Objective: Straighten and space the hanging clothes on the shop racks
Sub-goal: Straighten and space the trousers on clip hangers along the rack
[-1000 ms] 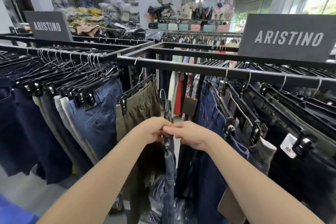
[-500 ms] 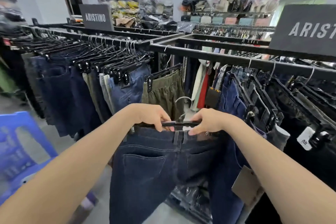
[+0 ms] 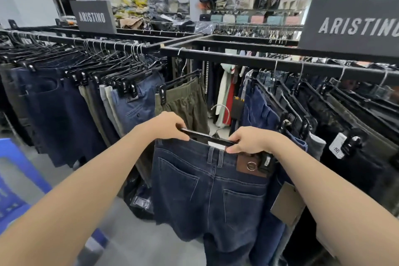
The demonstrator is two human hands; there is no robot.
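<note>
The jeans [image 3: 207, 190] on a hanger [image 3: 207, 136] sit unhooked below the rail [image 3: 237, 58]; left grip [image 3: 167, 125] and right grip [image 3: 248, 141] each clasp one end; tilted, the waistband [image 3: 194, 150] may slip its clips [image 3: 266, 161], or the hook [image 3: 222, 110] miss the rail.

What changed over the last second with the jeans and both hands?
The dark jeans turned from edge-on to flat, back pockets facing the camera. The left hand and right hand moved apart to the ends of the hanger, still gripping it. Its hook stays off the rail; the olive trousers hang unchanged.
</note>
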